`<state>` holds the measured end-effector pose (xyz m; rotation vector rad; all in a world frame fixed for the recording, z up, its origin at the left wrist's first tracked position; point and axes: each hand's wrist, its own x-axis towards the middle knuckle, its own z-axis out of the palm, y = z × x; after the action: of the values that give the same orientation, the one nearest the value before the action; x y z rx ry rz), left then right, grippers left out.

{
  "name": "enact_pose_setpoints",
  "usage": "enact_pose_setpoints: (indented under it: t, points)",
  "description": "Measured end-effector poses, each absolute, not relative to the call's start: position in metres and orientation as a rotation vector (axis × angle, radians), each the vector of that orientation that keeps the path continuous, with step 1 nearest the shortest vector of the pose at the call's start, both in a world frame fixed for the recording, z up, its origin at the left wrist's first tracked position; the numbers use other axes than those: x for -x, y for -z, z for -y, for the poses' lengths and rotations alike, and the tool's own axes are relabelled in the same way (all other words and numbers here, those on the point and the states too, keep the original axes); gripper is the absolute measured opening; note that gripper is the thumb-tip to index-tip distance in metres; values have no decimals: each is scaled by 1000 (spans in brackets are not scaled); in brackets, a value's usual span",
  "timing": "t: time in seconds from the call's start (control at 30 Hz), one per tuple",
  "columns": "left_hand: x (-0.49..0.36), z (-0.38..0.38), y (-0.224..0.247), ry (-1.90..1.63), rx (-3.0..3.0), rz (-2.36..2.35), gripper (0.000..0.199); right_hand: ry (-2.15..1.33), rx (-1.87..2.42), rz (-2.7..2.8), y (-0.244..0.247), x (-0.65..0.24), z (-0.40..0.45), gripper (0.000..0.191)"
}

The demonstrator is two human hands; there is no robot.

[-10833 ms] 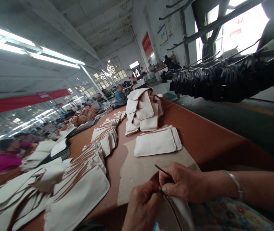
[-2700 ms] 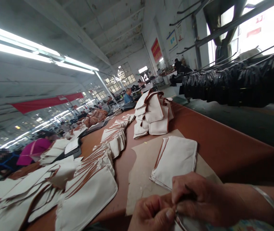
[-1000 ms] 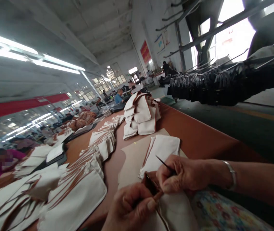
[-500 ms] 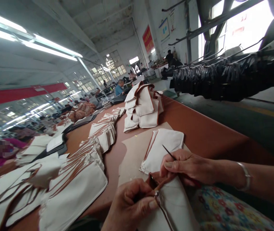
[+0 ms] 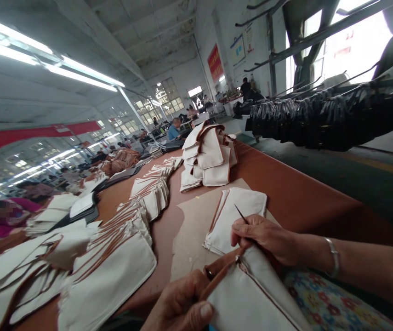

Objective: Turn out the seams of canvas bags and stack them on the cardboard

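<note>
A white fabric pouch (image 5: 247, 299) with brown trim and a seam down it lies tilted low in front of me. My left hand (image 5: 184, 299) pinches its brown-trimmed left edge, thumb on the white face. My right hand (image 5: 267, 236) is closed around a thin dark pointed tool (image 5: 240, 213), whose tip sticks out up and left; the rest is hidden in the palm. The right fingers are at the pouch's upper edge; I cannot tell whether they grip it too. Just beyond, a small stack of white pieces (image 5: 237, 214) rests on a tan paper sheet (image 5: 189, 239).
A heap of white brown-edged pieces (image 5: 213, 158) stands farther back on the brown table (image 5: 286, 184). Rows of overlapping white pieces (image 5: 113, 276) run along the left. Black items hang from a rack (image 5: 320, 124) at right. A person in magenta (image 5: 27, 207) sits at far left.
The left hand has moved slightly down and left along the pouch edge. The pouch is turned and shows more of its white face. The right hand still holds the pointed tool.
</note>
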<state>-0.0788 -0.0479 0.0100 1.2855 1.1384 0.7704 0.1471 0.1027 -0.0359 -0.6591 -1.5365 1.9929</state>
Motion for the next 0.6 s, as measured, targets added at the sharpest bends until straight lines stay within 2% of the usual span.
enact_pose_setpoints:
  t: [0.13, 0.4, 0.6]
  points:
    - [69, 51, -15, -862, -1281, -1207, 37, -2053, 611, 1576, 39, -149, -102, 46]
    - [68, 53, -12, -937, -1211, -1251, 39, -1940, 510, 1823, 31, -156, -103, 48]
    - [52, 44, -16, -887, -1217, -1209, 36, -1971, 479, 2083, 16, -161, -100, 34]
